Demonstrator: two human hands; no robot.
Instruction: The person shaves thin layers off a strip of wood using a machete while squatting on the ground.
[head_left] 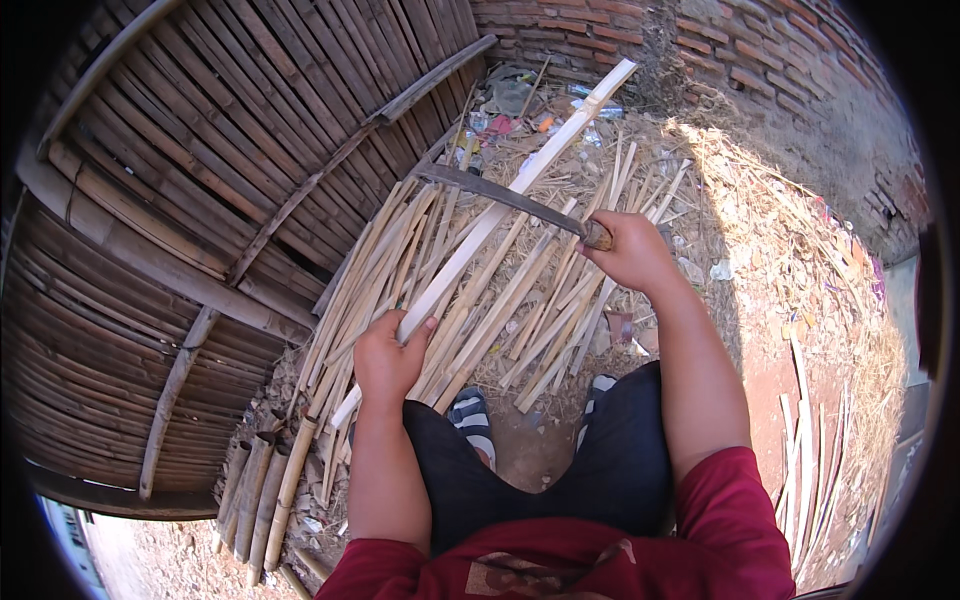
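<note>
My left hand (pixel 388 358) is closed around the lower part of a long pale bamboo strip (pixel 468 250), which slants up and away to the right. My right hand (pixel 630 250) grips the wooden handle of a machete (pixel 510 197). Its dark, slightly curved blade points left and lies across the strip around its middle; whether the edge touches the strip I cannot tell. Under both hands, many split bamboo strips (pixel 400 240) lie on the ground in a loose, roughly parallel pile.
A bamboo slat wall (pixel 220 130) rises on the left, a brick wall (pixel 740 60) at the back. Several bamboo poles (pixel 262 490) stand at lower left. Litter (pixel 510 115) and straw (pixel 790 200) cover the ground. More thin strips (pixel 808 450) lie at right, beyond my knees.
</note>
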